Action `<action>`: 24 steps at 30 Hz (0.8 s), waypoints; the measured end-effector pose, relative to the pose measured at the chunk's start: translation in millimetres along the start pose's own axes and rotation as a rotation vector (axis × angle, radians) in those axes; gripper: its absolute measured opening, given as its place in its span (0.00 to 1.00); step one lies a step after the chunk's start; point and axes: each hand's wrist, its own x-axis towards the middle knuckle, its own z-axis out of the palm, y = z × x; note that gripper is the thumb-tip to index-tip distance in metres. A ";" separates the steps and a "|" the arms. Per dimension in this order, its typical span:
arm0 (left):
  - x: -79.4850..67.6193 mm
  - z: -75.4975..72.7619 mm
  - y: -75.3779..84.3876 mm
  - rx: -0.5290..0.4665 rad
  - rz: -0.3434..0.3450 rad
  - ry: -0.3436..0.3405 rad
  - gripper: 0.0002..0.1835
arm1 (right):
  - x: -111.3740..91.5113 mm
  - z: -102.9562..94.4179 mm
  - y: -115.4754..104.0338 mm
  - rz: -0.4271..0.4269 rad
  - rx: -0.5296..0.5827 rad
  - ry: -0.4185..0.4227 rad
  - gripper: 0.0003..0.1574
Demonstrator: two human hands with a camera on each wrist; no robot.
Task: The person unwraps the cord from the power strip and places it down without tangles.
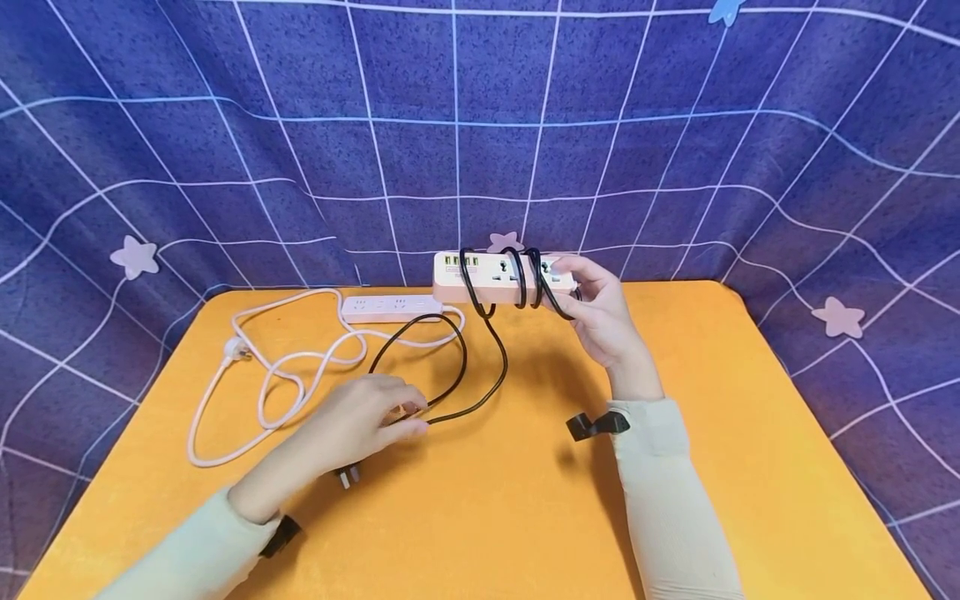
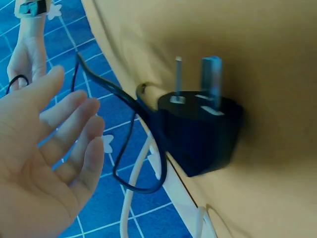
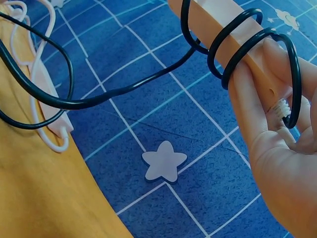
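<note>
My right hand [image 1: 606, 327] grips the right end of a white power strip [image 1: 498, 292] and holds it above the far part of the table. A black cord [image 3: 133, 85] loops around the strip several times, then hangs down to the table. My left hand [image 1: 366, 421] hovers by the loose cord with fingers relaxed; in the left wrist view the cord passes beyond the fingertips, not gripped. Below that hand lies the cord's black plug [image 2: 198, 134], metal pins showing. In the head view the hand partly covers the plug.
A second, slimmer white power strip [image 1: 390, 309] lies at the table's far edge. Its white cord [image 1: 213, 390] spreads in loops over the left side, ending in a white plug [image 1: 237, 348]. Behind the orange table [image 1: 510, 517] hangs a blue grid-patterned curtain [image 1: 480, 158] with stars.
</note>
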 end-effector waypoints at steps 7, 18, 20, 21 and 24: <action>19.0 -8.6 5.3 -0.247 -0.178 0.120 0.11 | -1.5 -1.1 -1.0 0.003 0.026 -0.005 0.22; 59.6 -4.2 15.0 -0.586 -0.419 0.117 0.15 | -2.4 -1.0 -1.0 0.004 0.020 0.003 0.25; 65.7 1.5 16.8 -0.697 -0.464 0.087 0.17 | -2.1 -1.0 -0.7 0.002 0.028 -0.004 0.23; 68.5 4.7 17.6 -0.759 -0.489 0.071 0.18 | -1.9 -0.9 -0.6 0.000 0.031 -0.007 0.22; 75.9 14.4 20.2 -0.937 -0.561 0.019 0.20 | -1.6 -0.4 -0.9 -0.001 0.032 -0.010 0.21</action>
